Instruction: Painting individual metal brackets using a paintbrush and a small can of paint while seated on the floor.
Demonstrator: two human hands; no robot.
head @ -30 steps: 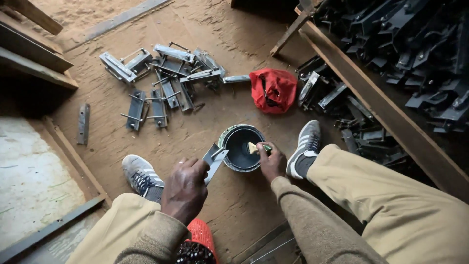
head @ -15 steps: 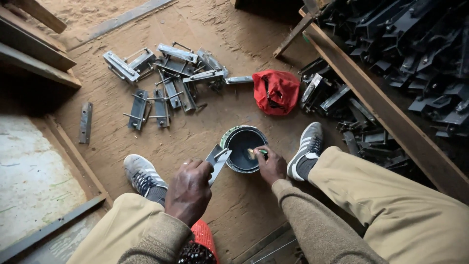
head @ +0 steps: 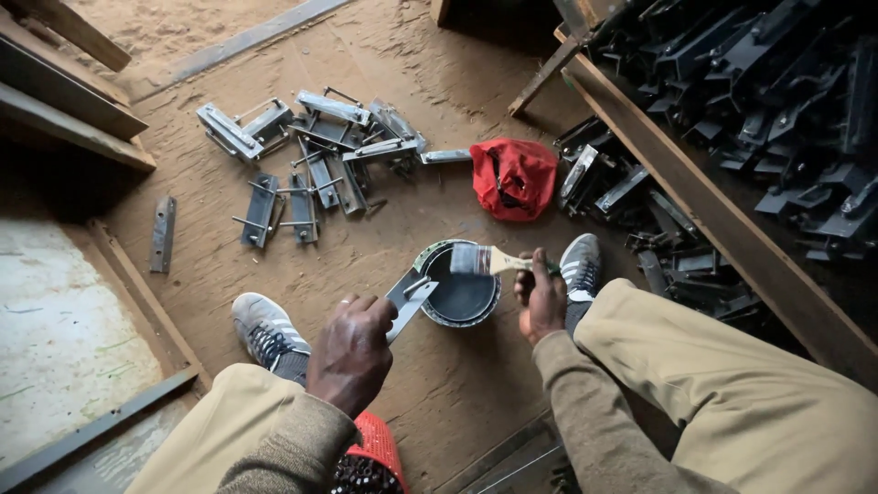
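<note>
Above the paint can (head: 457, 297), right hand (head: 540, 302) gripping brush (head: 489, 261), left hand (head: 352, 352) clutching metal bracket (head: 409, 300)

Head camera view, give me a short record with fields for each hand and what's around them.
left hand: holds a grey metal bracket beside the paint can
right hand: holds a paintbrush, bristles over the can
paint can: open, dark paint, on the floor between the feet
red bag: beyond the can
unpainted brackets: scattered pile, far left
</note>
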